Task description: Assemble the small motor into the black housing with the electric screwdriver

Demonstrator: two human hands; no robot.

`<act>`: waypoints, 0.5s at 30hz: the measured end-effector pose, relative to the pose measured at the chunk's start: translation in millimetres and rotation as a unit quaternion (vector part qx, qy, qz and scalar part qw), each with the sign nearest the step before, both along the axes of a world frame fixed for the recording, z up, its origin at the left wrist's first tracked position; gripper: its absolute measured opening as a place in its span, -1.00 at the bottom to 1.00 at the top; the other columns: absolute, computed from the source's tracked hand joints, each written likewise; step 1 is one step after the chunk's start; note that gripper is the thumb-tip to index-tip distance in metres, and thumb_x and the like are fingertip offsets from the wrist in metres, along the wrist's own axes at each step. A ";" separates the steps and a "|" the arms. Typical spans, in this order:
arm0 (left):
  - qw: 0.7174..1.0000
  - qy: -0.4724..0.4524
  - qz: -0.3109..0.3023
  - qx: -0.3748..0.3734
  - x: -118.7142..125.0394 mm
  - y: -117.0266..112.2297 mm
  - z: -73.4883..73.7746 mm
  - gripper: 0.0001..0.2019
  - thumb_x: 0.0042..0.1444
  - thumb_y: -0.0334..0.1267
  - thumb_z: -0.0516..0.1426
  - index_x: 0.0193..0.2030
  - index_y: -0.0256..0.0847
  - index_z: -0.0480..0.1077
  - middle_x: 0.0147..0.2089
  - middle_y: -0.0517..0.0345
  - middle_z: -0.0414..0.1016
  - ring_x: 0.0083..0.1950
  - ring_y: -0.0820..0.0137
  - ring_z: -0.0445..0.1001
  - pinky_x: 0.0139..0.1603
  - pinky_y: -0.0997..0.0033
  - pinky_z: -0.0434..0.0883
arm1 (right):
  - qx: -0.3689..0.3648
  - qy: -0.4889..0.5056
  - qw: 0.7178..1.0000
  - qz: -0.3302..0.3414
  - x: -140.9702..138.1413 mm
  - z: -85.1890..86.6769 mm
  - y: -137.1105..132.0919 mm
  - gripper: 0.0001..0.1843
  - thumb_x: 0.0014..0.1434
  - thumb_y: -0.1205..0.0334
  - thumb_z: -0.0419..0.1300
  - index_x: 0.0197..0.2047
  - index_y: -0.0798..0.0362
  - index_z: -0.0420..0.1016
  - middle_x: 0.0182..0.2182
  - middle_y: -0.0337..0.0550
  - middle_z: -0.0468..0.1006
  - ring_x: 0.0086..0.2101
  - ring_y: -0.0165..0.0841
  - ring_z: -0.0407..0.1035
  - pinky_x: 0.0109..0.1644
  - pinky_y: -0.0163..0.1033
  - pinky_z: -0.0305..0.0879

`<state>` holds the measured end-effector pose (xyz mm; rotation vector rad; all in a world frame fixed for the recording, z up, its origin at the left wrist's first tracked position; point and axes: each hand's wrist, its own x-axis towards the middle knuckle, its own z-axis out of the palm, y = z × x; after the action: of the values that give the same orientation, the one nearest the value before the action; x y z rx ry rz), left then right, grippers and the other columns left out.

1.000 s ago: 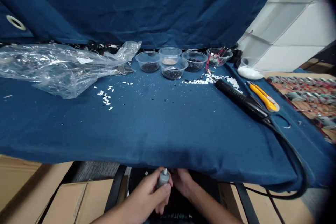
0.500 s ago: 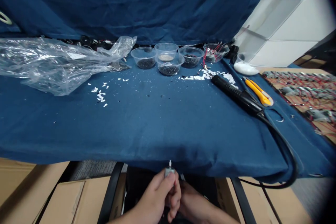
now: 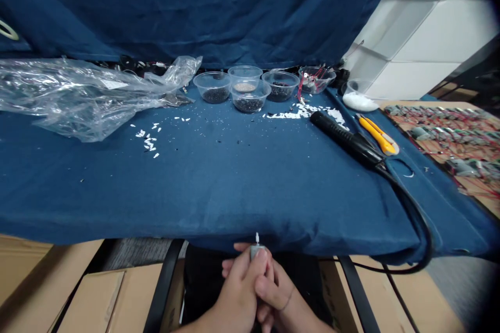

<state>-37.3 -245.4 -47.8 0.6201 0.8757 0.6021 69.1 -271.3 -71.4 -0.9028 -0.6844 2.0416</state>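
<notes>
A small grey metal motor (image 3: 254, 251) with a white tip on its shaft points up near the table's front edge. My left hand (image 3: 238, 289) is closed around it, thumb pressed on its upper side. Against the left hand rests my right hand (image 3: 287, 296), its fingers wrapped in; fingertips show on the far left side of the clasp. Whether the right hand grips the motor's lower part or something else is hidden between the palms. Both hands are just below the edge of the blue cloth (image 3: 219, 192).
Clear plastic bowls (image 3: 250, 104) of small parts stand at the back. White bits (image 3: 287, 114) are scattered before them. A plastic bag (image 3: 89, 109) lies left. At right are a black corded tool (image 3: 351, 143), a yellow cutter (image 3: 378, 135) and a board of wired motors (image 3: 445, 138).
My right hand has come up from beneath and closed in against the left. The motor has moved slightly up and right in view.
</notes>
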 end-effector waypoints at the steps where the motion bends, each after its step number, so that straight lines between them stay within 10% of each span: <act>1: 1.000 0.005 -0.004 0.000 -1.1 0.4 1.8 -0.43 0.05 0.36 0.06 -0.36 -0.21 0.19 -0.75 0.44 0.06 -0.78 0.63 0.04 -0.78 0.67 0.15 | -0.005 -0.007 1.000 -0.017 -7.4 0.0 0.8 -0.15 -0.03 -0.22 0.35 0.19 0.05 0.21 -0.07 0.04 0.44 -0.56 -0.57 0.32 -0.61 -0.52 0.20; 8: 1.000 0.019 0.002 -0.016 -6.2 6.3 11.0 -0.41 -0.04 0.37 0.13 -0.38 -0.21 0.19 -0.67 0.43 0.06 -0.75 0.69 -0.09 -0.77 0.68 -0.07 | 0.028 -0.038 0.974 -0.221 -39.5 -18.3 3.7 -0.30 -0.23 -0.29 0.39 -0.27 0.10 0.33 -0.35 -0.06 0.45 -0.37 -0.34 0.39 -0.38 -0.32 0.40; 15: 1.000 -0.012 0.003 -0.014 -3.1 9.8 7.4 -0.37 -0.09 0.42 0.11 -0.40 -0.20 0.18 -0.69 0.43 0.08 -0.79 0.69 -0.11 -0.80 0.65 -0.10 | 0.007 -0.072 0.987 -0.146 -27.6 -7.6 9.9 -0.25 -0.23 -0.26 0.43 -0.14 0.07 0.33 -0.39 -0.13 0.41 -0.47 -0.41 0.35 -0.54 -0.40 0.27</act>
<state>-40.4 -235.7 -40.4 0.5844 0.8627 0.6013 41.5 -261.4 -79.0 -1.0819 -0.6026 1.7231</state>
